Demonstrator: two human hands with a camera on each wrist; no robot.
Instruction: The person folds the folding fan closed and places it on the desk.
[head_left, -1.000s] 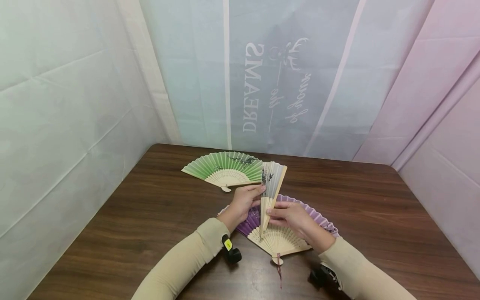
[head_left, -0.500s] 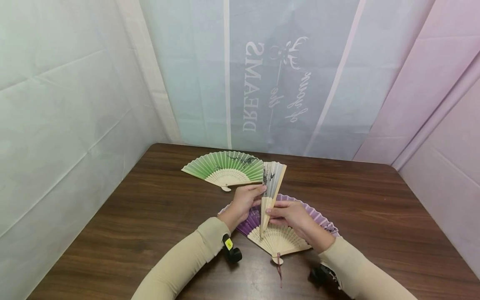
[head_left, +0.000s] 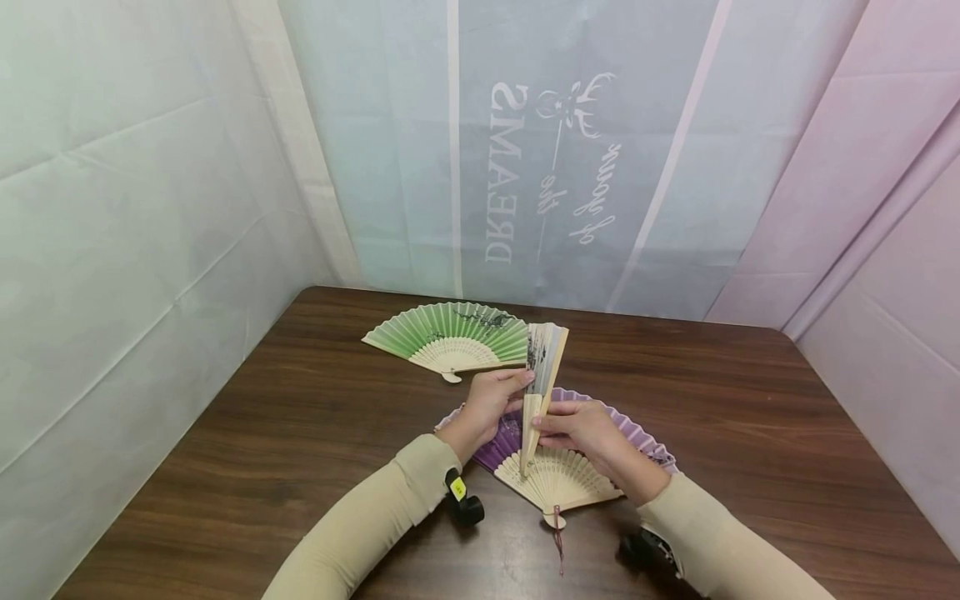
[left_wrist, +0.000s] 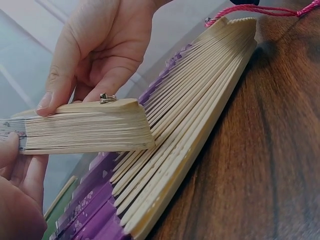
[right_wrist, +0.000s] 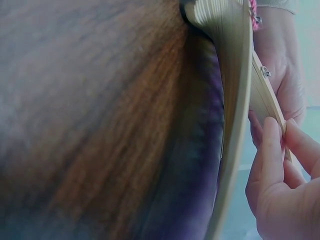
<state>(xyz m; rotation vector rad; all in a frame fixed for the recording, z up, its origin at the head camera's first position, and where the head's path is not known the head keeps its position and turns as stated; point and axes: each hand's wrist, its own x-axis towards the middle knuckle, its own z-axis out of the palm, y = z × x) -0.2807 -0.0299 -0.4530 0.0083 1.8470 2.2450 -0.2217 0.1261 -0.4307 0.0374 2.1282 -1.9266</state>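
Both hands hold a grey-white folding fan, nearly folded, its wooden ribs stacked together in the left wrist view. My left hand pinches it from the left, around the middle where cloth meets ribs. From the right, my right hand pinches the ribs between thumb and fingers. Below the held fan, a spread purple folding fan lies on the table, a dark red tassel at its pivot. Behind and to the left, a spread green folding fan lies partly hidden by the held fan.
The dark wooden table is bounded by hanging cloth at the back and both sides. A black wrist camera hangs under the left sleeve, and another beside the right sleeve.
The held fan's cloth has narrowed a little, its right edge moving slightly left. Both hands stay in nearly the same place, and the two spread fans lie still.
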